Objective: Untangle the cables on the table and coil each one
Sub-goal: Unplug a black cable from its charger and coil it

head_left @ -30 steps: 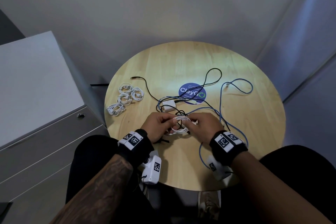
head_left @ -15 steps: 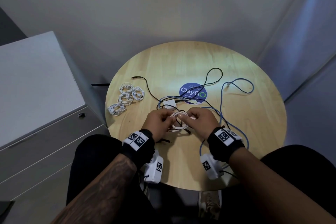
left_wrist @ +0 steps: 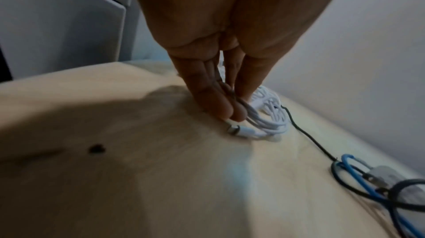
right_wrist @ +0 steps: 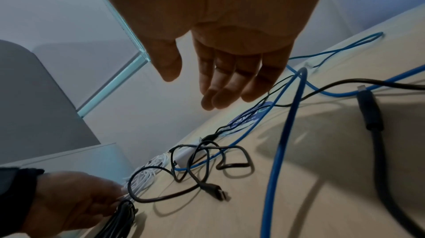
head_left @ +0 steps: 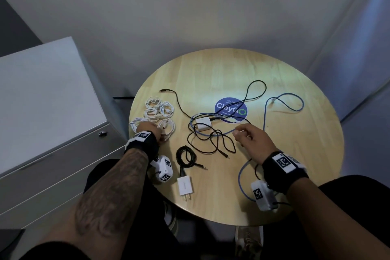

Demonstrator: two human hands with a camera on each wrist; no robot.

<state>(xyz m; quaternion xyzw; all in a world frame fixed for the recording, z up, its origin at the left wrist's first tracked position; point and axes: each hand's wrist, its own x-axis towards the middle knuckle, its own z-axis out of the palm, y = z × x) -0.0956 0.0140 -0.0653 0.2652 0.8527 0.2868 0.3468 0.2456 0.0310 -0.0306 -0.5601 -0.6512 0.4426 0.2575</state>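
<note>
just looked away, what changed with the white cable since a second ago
The left hand carried the coiled white cable left to the pile of white coils, fingers still pinching it. The right hand let go and hovers open. The blue cable and black cables stayed tangled.

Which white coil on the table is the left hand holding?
The white coil nearest the table's front edge, pinched by the left hand; the other white coils lie untouched beyond it.
</note>
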